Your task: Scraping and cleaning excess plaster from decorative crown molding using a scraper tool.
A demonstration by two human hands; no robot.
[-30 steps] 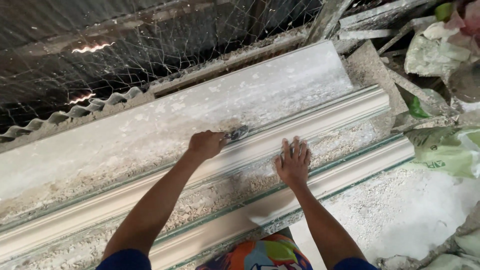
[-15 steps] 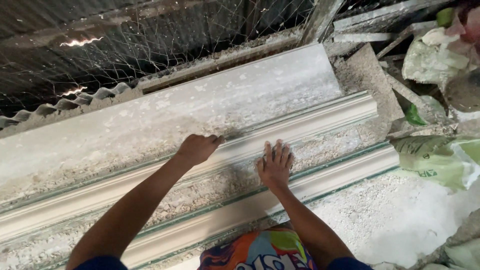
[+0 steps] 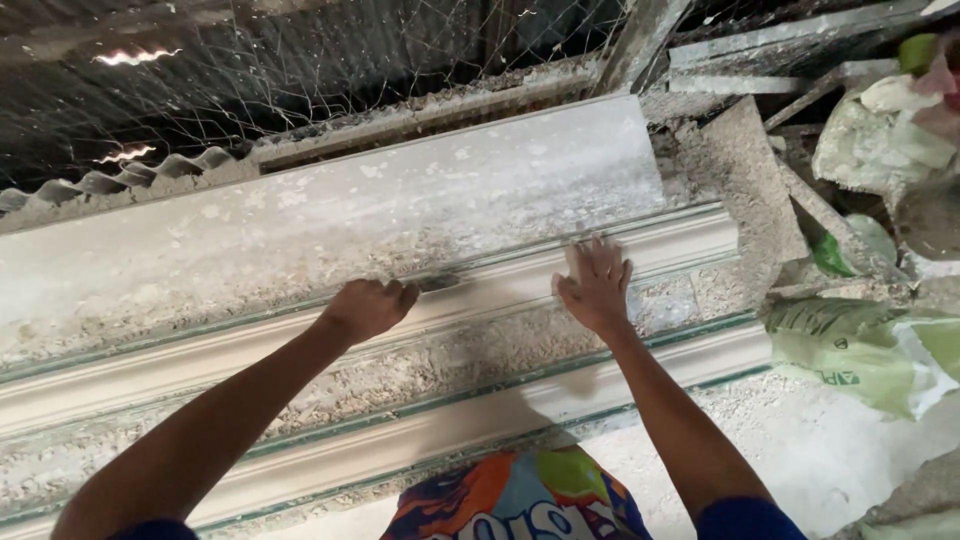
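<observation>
Since the earlier frame the right hand has slid further right along the upper moulding strip, and the left hand has shifted the same way. The right hand now lies flat on the strip, its fingers spread wide and slightly blurred, holding nothing. The left hand is curled into a loose fist, knuckles up, pressed on the same strip; a small dark tool pokes out just beyond its fingers, touching the groove where the strip meets the wide plaster slab, though the grip itself is hidden. The white strip runs slantwise across the tabletop, which is crusted with plaster crumbs. A second moulding strip lies parallel and nearer the person, apart from both hands. Wire netting and a corrugated sheet sit behind the slab, and green and white bags lie at the right
</observation>
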